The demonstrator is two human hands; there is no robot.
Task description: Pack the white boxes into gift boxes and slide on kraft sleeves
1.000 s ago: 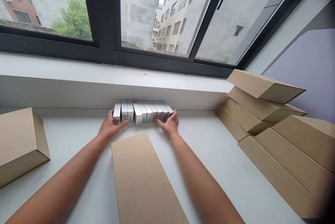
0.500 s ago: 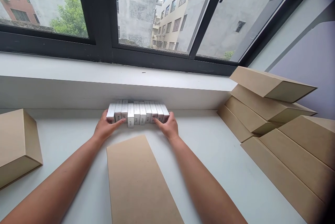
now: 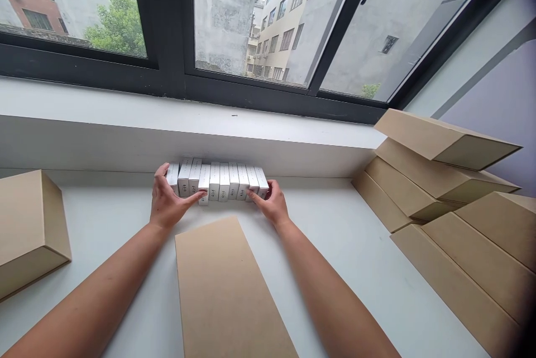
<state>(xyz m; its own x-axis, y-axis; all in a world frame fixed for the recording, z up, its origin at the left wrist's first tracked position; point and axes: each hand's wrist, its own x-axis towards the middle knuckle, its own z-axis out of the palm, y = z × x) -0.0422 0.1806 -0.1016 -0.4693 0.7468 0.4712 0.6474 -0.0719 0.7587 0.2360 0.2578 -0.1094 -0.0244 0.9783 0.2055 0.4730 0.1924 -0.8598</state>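
A row of small white boxes [image 3: 224,180] stands on edge on the white surface, close to the low wall below the window. Around its left end my left hand [image 3: 168,199] is closed, fingers at the outer side. The left thumb reaches across the front to a box [image 3: 204,179] that sticks out towards me. My right hand [image 3: 273,203] clasps the other end, its thumb on the front faces and its fingers beside the last box. The leftmost box [image 3: 172,175] leans slightly, with a gap beside it. Just below the row lies a brown cardboard box [image 3: 228,291].
Another brown box [image 3: 25,218] sits at the left. Several brown boxes [image 3: 419,176] are stacked unevenly at the right, with more boxes [image 3: 464,268] in front of them. The window ledge [image 3: 125,106] runs along the back.
My left hand has spread wider, its fingers going up round the left end and its thumb moving onto the protruding box. The leftmost box has tilted. The view has shifted slightly.
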